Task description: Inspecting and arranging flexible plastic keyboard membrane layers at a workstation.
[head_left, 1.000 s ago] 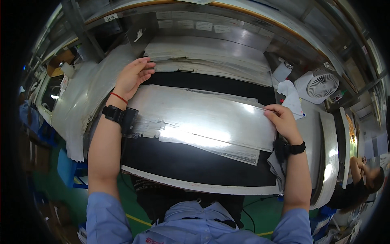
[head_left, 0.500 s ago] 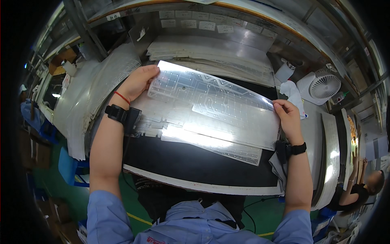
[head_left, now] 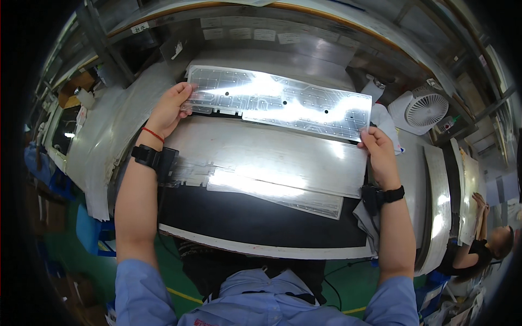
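Note:
A long, transparent film sheet [head_left: 302,102] printed with circuit lines and dots is held up and tilted, catching bright glare. My left hand [head_left: 169,111] pinches its left end between thumb and fingers. At the lower right corner, my right hand [head_left: 381,155] grips the same sheet. Below it, a stack of similar clear sheets [head_left: 272,149] lies on the black table mat [head_left: 244,223], its near edges uneven.
More sheets are piled at the left [head_left: 117,130] and the right [head_left: 433,201]. A white fan [head_left: 427,111] and a pale bottle [head_left: 373,92] stand at the back right. A co-worker [head_left: 473,252] handles a sheet at the far right.
The film sheet has been raised away from the stack and turned to face me, so its dots and glare show more fully. Both hands moved with it, still gripping.

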A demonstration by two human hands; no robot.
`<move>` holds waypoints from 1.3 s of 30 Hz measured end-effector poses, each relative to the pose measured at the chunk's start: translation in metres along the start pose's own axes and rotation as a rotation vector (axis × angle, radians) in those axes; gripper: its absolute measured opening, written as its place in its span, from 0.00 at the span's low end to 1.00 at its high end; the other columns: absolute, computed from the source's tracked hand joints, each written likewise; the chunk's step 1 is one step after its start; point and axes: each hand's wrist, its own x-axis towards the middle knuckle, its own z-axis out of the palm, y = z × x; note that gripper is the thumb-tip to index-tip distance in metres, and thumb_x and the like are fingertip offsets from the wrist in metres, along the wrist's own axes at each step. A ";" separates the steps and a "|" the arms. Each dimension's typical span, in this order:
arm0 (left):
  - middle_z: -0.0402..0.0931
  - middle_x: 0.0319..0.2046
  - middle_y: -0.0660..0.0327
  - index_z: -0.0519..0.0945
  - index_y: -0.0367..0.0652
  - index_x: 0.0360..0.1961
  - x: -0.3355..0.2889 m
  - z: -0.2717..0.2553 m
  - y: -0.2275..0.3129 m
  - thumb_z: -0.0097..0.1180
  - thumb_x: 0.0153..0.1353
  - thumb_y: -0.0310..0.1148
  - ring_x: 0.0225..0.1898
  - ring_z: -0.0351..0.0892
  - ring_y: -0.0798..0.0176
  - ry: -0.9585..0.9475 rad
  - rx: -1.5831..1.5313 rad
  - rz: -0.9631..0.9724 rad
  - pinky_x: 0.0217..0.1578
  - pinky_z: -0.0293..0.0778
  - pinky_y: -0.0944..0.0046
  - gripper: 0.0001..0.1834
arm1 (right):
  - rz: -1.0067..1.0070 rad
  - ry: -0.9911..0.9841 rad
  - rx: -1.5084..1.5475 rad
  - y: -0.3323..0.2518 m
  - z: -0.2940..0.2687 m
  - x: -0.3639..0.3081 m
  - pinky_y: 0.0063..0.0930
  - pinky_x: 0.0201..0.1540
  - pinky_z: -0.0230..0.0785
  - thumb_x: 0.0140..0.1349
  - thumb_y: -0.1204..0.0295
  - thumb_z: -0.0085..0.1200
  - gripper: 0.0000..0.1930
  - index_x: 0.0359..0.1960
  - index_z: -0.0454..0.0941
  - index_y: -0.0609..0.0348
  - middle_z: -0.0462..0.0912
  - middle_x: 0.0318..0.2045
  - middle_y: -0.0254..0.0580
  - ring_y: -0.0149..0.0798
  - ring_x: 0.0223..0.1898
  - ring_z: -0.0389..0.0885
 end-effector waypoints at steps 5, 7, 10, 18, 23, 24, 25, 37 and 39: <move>0.77 0.38 0.70 0.76 0.46 0.49 0.003 -0.002 -0.003 0.48 0.72 0.41 0.33 0.71 0.77 -0.052 -0.067 0.037 0.34 0.66 0.76 0.12 | -0.035 -0.003 0.025 0.002 -0.009 0.001 0.16 0.36 0.68 0.69 0.68 0.54 0.10 0.44 0.78 0.63 0.79 0.29 0.29 0.21 0.28 0.74; 0.76 0.42 0.69 0.77 0.48 0.47 0.002 0.002 -0.001 0.49 0.72 0.39 0.40 0.72 0.76 -0.018 -0.098 0.069 0.42 0.68 0.74 0.10 | -0.062 0.050 0.050 0.003 -0.008 0.001 0.17 0.33 0.70 0.69 0.69 0.54 0.10 0.45 0.78 0.63 0.81 0.31 0.32 0.22 0.27 0.75; 0.75 0.51 0.66 0.78 0.48 0.44 0.001 0.003 -0.001 0.51 0.70 0.33 0.49 0.72 0.73 0.053 -0.109 0.144 0.52 0.67 0.68 0.06 | -0.033 0.101 0.117 -0.003 -0.001 -0.003 0.19 0.31 0.71 0.69 0.72 0.53 0.10 0.47 0.78 0.62 0.83 0.35 0.35 0.22 0.26 0.75; 0.78 0.53 0.59 0.81 0.39 0.44 0.012 -0.018 -0.015 0.52 0.66 0.23 0.49 0.77 0.70 0.020 0.079 0.183 0.51 0.71 0.70 0.08 | -0.172 0.135 -0.016 0.001 -0.004 -0.002 0.13 0.31 0.64 0.67 0.80 0.49 0.12 0.50 0.77 0.62 0.84 0.41 0.34 0.22 0.34 0.79; 0.81 0.48 0.58 0.79 0.35 0.54 0.004 -0.001 -0.006 0.52 0.66 0.22 0.46 0.79 0.68 0.050 0.077 0.192 0.50 0.74 0.71 0.16 | -0.161 0.132 -0.029 0.000 -0.005 -0.004 0.13 0.31 0.63 0.66 0.81 0.50 0.12 0.50 0.78 0.62 0.83 0.41 0.33 0.20 0.33 0.76; 0.81 0.49 0.58 0.78 0.35 0.56 0.002 0.000 -0.004 0.52 0.66 0.22 0.47 0.79 0.67 0.049 0.075 0.197 0.51 0.74 0.70 0.17 | -0.180 0.144 -0.044 0.000 -0.004 -0.003 0.13 0.31 0.63 0.66 0.81 0.49 0.12 0.50 0.78 0.62 0.83 0.42 0.33 0.20 0.33 0.76; 0.81 0.49 0.57 0.78 0.35 0.56 0.002 0.002 -0.003 0.52 0.66 0.22 0.47 0.79 0.67 0.046 0.070 0.202 0.51 0.74 0.70 0.17 | -0.199 0.157 -0.058 0.001 -0.003 -0.003 0.13 0.31 0.63 0.66 0.81 0.49 0.12 0.50 0.78 0.62 0.83 0.42 0.33 0.20 0.33 0.76; 0.81 0.43 0.64 0.79 0.41 0.49 0.002 -0.001 -0.003 0.54 0.69 0.33 0.44 0.77 0.71 0.044 0.062 0.251 0.49 0.72 0.71 0.11 | -0.238 0.152 -0.096 -0.007 0.001 -0.002 0.12 0.31 0.63 0.69 0.75 0.51 0.10 0.48 0.78 0.63 0.81 0.42 0.35 0.20 0.33 0.77; 0.80 0.41 0.65 0.79 0.42 0.49 -0.003 0.009 0.001 0.52 0.70 0.34 0.41 0.77 0.72 0.103 0.039 0.245 0.45 0.72 0.70 0.11 | -0.155 0.161 -0.097 -0.010 0.002 -0.004 0.12 0.32 0.66 0.70 0.72 0.51 0.09 0.47 0.77 0.63 0.82 0.39 0.34 0.21 0.33 0.78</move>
